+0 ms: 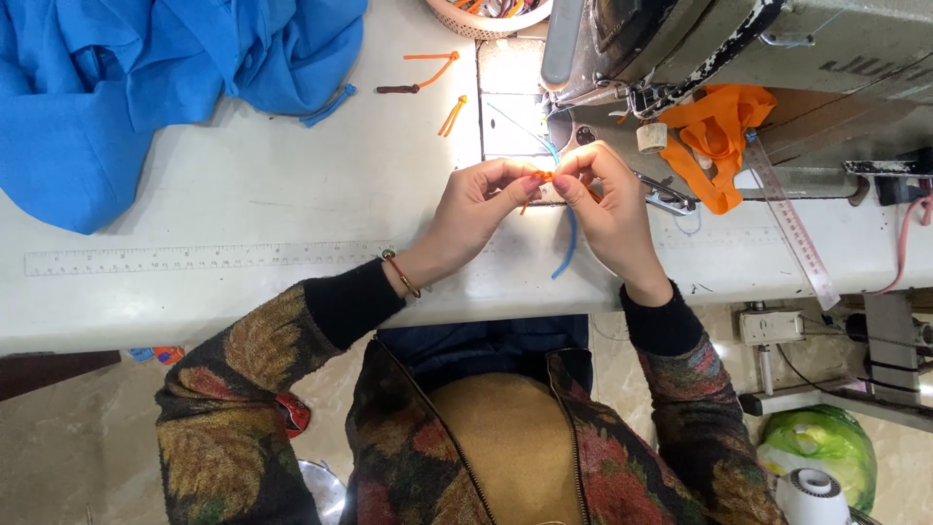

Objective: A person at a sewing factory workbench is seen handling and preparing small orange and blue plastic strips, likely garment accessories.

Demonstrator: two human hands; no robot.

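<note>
Both hands work at the middle of the white table (243, 185), directly in front of the sewing machine (739, 58); the left hand (476, 209) and right hand (607, 209) meet fingertip to fingertip, each pinching one end of a small orange cord piece (543, 177); the fingers are drawn close together, not spread.

A blue cord (569, 238) hangs down between the wrists, curving toward the table edge; its upper end runs up behind the fingers, and whether it is joined to the orange piece or only lies beneath it cannot be told from this angle.

Progress, as judged from the layout: two orange loops (432, 63), (452, 115) and a short brown piece (397, 89) lie apart at upper centre, which look like items of the same kind already set aside; the piece in hand appears mid-forming, probably being folded or knotted, though the fingertips hide its shape; it is not under the needle area, so any stitching on it seems not yet done.

Material left: a heap of orange strip fabric (719, 131) sits on the machine bed to the right; a large blue cloth (146, 78) is bunched at upper left, well apart from the hands.

Also on the table: a long white ruler (194, 258) lying flat on the left; a clear ruler (792, 228) angled on the right; the rim of a pink basket (476, 24) at the top edge.
</note>
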